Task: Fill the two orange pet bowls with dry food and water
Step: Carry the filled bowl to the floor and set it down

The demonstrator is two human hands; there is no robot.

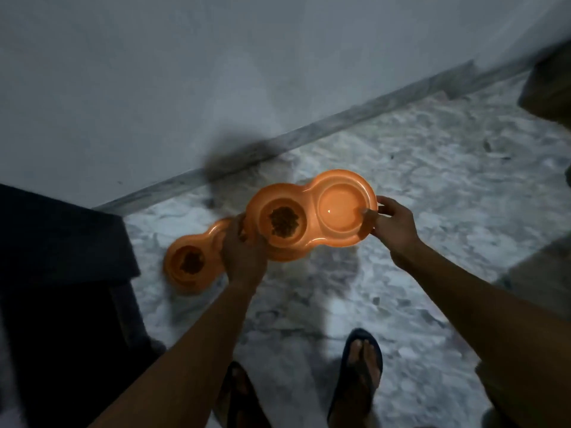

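Note:
I hold an orange double pet bowl [312, 193] above the floor with both hands. My left hand [244, 251] grips its left end and my right hand [394, 225] grips its right end, thumb over the rim. Its left well holds brown dry food [284, 220]. Its right well [338, 208] shows a small glint; whether it holds water I cannot tell. A second orange double bowl [197, 257] lies on the floor below left, with dry food [191, 262] in its near well. Its other well is hidden behind my left hand.
A white wall with a grey skirting [340, 118] runs diagonally behind the bowls. A dark piece of furniture [61, 273] stands at the left. The floor is grey marble [432, 168]. My feet in dark sandals [358, 375] are below. A dark object [547, 88] sits at the upper right.

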